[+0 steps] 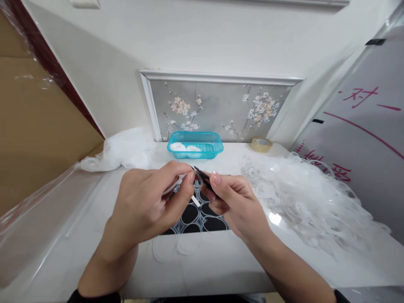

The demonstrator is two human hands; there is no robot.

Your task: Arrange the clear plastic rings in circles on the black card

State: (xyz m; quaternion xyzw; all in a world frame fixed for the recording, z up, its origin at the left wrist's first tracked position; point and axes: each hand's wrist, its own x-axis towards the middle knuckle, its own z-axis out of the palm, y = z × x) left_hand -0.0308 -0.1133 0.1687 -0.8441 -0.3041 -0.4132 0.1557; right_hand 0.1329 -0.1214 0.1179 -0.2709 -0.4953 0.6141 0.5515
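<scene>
My left hand (148, 202) pinches a thin translucent plastic ring (172, 185) between thumb and forefinger. My right hand (238, 198) is closed around a small black hand tool (205, 178) with a pointed tip, perhaps snips or tweezers; its lower part is hidden by the fingers. The tip meets the ring close to my left fingertips. Below both hands lies a black mat (189, 215) with a pattern of pale circles, partly covered by my hands. A short white strip (196, 201) shows above it. Clear rings (189, 251) lie on the white table at the mat's front edge.
A turquoise basket (195, 134) with white round pieces (177, 147) stands at the back. To its right is a tape roll (261, 144). Clear rings are heaped in a pile (303, 198) on the right. A white plastic bag (129, 147) and cardboard box (38, 126) are left.
</scene>
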